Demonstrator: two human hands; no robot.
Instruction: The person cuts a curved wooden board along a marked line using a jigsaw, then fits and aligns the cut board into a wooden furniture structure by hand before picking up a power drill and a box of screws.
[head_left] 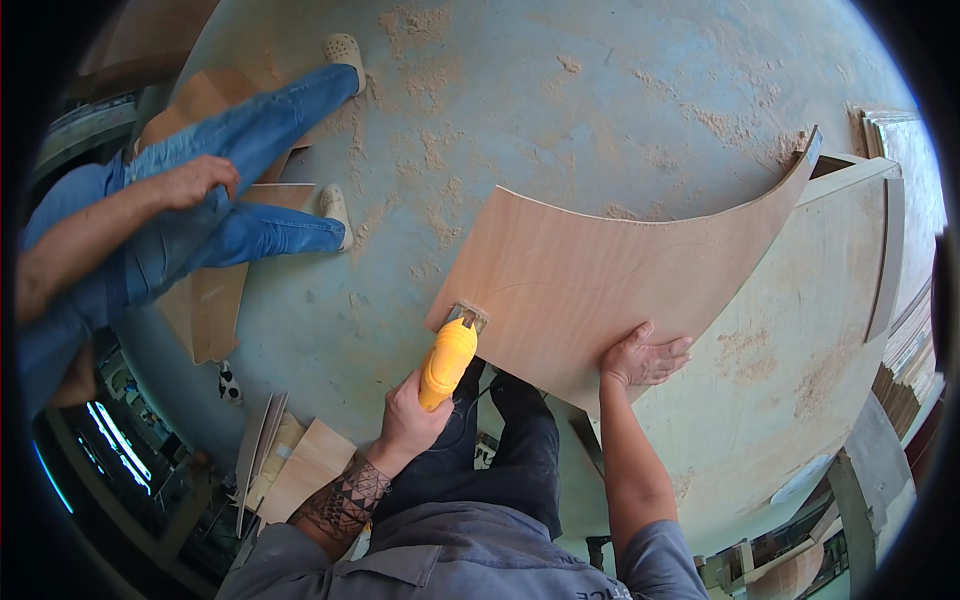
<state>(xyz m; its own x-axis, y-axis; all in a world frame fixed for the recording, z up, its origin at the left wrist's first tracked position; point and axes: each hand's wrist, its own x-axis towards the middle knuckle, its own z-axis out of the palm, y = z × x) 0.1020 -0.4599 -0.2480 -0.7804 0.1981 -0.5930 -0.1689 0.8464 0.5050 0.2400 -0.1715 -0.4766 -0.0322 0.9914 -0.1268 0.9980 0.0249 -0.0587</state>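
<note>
The jigsaw point(448, 365) is gripped in the left hand point(412, 412), its fingers wrapped around the yellow body at the lower centre of the frame. The right hand point(640, 360) is laid palm down, fingers extended and slightly parted, near the lower right edge of the sheet point(590, 285); nothing is grasped by it. One jigsaw and one sheet are being handled. The sheet is spread from the centre to the upper right, its upper edge cut in a curve, and the jigsaw's base is set at its left end. At right, part of the sheet is supported by one pale table point(780, 365). The blue-grey floor point(560, 120) is strewn with sawdust point(435, 150). At left, one co-worker point(165, 235) is seen, with two pale clogs point(344, 62). Boards point(310, 465) are gathered at lower left.
</note>
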